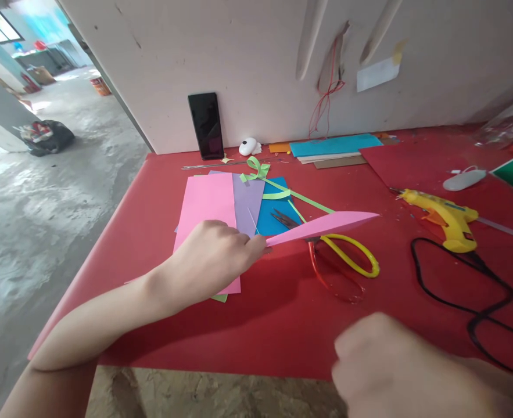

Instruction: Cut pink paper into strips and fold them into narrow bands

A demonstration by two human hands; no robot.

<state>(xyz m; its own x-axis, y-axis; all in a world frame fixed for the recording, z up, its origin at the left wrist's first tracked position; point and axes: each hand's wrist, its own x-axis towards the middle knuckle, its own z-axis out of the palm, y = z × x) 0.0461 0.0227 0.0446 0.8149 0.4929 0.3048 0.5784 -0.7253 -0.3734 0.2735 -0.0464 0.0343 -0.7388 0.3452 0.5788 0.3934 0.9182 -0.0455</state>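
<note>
My left hand (219, 252) is closed, pinching one end of a folded piece of pink paper (326, 225) that points to the right above the table. Beneath the hand lie a pink sheet (210, 200), a purple sheet (247, 200) and a blue sheet (276, 215). Scissors (352, 255) with one yellow and one red handle rest partly hidden under the held paper. Blurred at the lower right, my right hand (382, 366) is curled like a fist, apart from the paper. Whatever its fingers may hold is hidden.
Light green paper strips (300, 197) lie behind the scissors. A yellow glue gun (448, 217) with a black cord (430, 293) is on the right of the red table (273, 331). A phone (206, 125) leans against the board, beside a small white object (248, 146).
</note>
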